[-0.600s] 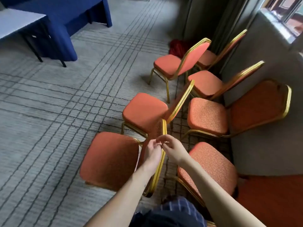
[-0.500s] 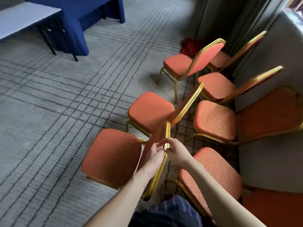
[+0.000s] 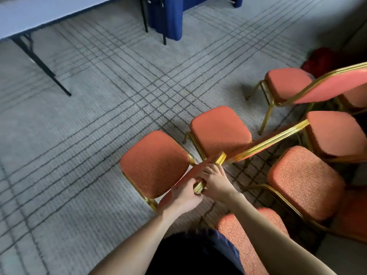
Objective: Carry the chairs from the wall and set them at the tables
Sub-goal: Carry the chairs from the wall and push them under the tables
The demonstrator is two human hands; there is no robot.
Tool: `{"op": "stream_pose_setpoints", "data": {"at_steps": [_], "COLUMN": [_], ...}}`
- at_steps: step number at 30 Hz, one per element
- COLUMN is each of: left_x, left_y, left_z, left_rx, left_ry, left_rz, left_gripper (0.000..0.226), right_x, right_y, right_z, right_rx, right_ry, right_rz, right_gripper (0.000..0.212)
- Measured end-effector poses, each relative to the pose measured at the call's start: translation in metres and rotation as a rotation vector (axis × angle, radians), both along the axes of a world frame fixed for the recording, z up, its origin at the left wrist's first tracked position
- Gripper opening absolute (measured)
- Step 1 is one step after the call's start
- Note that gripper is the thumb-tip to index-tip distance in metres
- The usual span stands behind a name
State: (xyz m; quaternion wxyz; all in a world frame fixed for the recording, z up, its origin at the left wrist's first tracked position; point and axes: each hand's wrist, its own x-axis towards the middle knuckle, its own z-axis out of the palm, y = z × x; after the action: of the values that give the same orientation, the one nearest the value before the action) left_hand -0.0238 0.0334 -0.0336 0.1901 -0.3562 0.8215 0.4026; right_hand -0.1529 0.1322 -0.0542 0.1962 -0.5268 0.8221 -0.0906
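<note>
An orange chair with a gold frame (image 3: 155,163) stands on the carpet right in front of me, its seat facing away. My left hand (image 3: 183,194) grips the top rail of its backrest from the left. My right hand (image 3: 215,180) grips the same rail from the right, the two hands almost touching. A second orange chair (image 3: 219,131) stands just beyond it. A folding table with a pale top (image 3: 39,14) is at the far left, with black legs.
Several more orange chairs (image 3: 303,181) crowd the right side, near the wall. A table with a blue skirt (image 3: 168,16) stands at the far middle. Something red (image 3: 319,60) lies on the floor at the far right. Grey lined carpet (image 3: 89,116) spreads to the left.
The view has swung left toward the tables, so the chairs now sit further right. Both hands have closed tighter on the backrest rail, and the chair appears turned a little.
</note>
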Motion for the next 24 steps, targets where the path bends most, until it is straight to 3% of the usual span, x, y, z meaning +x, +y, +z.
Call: {"op": "stream_pose_setpoints", "data": {"at_steps": [4,7,14,24], "left_x": [0.014,0.033,0.074,0.134], "left_y": [-0.011,-0.037,-0.117,-0.231], "left_z": [0.013,0.028,0.055,0.050], "left_rx": [-0.101,-0.177,-0.597,-0.809], "left_ry": [0.092,0.134,0.198,0.445], "left_rz": [0.086,0.143,0.302,0.350], "left_gripper": [0.024,0.025,0.026,0.025], "right_x": [-0.006,0.000,0.038,0.078], "right_y": [-0.025,-0.057,-0.148,-0.250], "right_z": [0.006,0.016,0.056,0.072], "right_rx": [-0.020,-0.038,-0.147,-0.299], "right_ry": [-0.008,-0.026,-0.008,0.137], "right_rz": [0.109,0.158,0.218,0.145], "right_gripper": [0.051,0.060,0.072,0.037]}}
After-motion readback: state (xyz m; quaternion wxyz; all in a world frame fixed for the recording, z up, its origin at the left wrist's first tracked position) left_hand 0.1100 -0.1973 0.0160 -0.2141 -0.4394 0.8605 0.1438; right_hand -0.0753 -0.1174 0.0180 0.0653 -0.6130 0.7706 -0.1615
